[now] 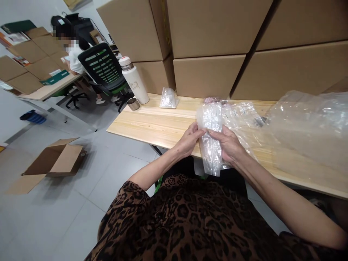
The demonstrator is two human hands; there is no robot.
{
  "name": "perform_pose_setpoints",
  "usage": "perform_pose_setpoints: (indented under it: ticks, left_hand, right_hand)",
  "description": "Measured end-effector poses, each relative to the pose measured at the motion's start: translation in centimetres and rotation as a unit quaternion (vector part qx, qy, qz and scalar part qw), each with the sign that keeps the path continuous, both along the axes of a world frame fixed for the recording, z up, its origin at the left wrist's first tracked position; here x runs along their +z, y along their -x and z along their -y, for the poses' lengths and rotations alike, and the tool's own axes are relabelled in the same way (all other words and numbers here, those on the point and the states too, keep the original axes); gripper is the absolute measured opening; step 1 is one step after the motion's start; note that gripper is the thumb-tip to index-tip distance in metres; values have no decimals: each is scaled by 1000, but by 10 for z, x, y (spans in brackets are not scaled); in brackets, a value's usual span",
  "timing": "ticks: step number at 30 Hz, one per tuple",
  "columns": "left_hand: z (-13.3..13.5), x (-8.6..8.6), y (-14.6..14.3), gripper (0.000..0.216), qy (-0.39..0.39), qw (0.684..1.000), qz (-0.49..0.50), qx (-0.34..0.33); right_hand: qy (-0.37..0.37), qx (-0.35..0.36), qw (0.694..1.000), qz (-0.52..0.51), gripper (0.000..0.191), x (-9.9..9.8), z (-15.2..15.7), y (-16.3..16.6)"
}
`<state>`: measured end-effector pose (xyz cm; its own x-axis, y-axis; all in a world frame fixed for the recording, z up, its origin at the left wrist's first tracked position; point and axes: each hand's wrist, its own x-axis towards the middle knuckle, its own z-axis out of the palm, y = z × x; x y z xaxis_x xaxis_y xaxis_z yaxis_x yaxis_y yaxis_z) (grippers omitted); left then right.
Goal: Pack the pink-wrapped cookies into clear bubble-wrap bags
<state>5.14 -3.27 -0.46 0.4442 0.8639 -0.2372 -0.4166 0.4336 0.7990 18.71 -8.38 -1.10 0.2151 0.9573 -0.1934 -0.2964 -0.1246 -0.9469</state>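
Note:
Between my two hands is a long clear plastic bag [212, 152], held over the table's front edge with its lower end hanging down. My left hand [190, 139] pinches its left side, thumb on top. On the right side my right hand [227, 142] grips it the same way, thumbs nearly meeting. Just behind and to the right, more clear plastic bags [241, 112] lie on the table. A small clear packet [168, 98] with whitish contents sits farther back to the left. What the held bag contains, if anything, I cannot make out.
Large cardboard boxes [209, 76] are stacked along the wooden table's [146, 125] back. A white thermos [136, 83] and metal cup [133, 104] stand at its left end. Big plastic sheeting [312, 134] covers the right. An open carton [62, 159] is on the floor; a person [77, 58] sits beyond.

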Motion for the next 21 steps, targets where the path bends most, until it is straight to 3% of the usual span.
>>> perform_pose_setpoints:
  ticks: [3,7,9,11,15,18,21]
  left_hand:
    - [-10,-5,-8,5,56,997,26,-50]
    - [-14,-8,-11,8,115,987,55,-94]
    - [-12,-9,-14,8,125,987,56,-80]
    - [-10,-10,-19,8,130,989,53,-48]
    - [-8,-12,-29,17,123,991,39,36]
    - [-4,-8,-33,13,118,990,23,72]
    - [0,1,-30,14,95,993,59,23]
  right_hand:
    - [19,61,998,-27,64,5,0,-18]
    - [73,187,979,21,61,14,-8,-46]
    - [61,196,973,101,64,17,-14,-55]
    - [5,148,960,239,73,19,-15,-57]
    - [-133,18,852,506,79,10,3,-41]
    - [-170,58,794,581,81,-11,22,-24]
    - [-167,65,771,611,86,-33,29,-17]
